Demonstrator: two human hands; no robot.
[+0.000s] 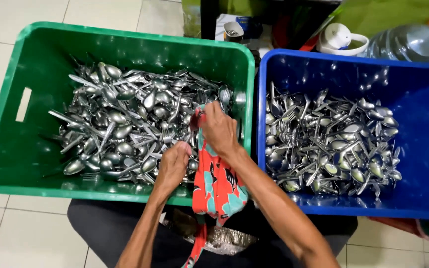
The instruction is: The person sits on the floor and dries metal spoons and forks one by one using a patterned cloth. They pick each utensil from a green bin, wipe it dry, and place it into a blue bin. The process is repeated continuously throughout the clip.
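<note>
Right hand (218,130) grips patterned cloth (217,191) — left hand (174,165) grasps cutlery (125,124) in green crate (6,149).

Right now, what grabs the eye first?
Two crates heaped with shiny cutlery: a green crate on the left, a blue crate on the right. Between them, the right hand holds an orange patterned cloth while the left hand reaches into the green crate's spoons.

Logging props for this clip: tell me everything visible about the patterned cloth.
The patterned cloth is soft fabric, orange-red with teal and black shapes. The right hand grips its bunched top end over the green crate. From there it drapes across the crate's near rim and hangs down to the person's lap. The left hand is just beside it.
</note>
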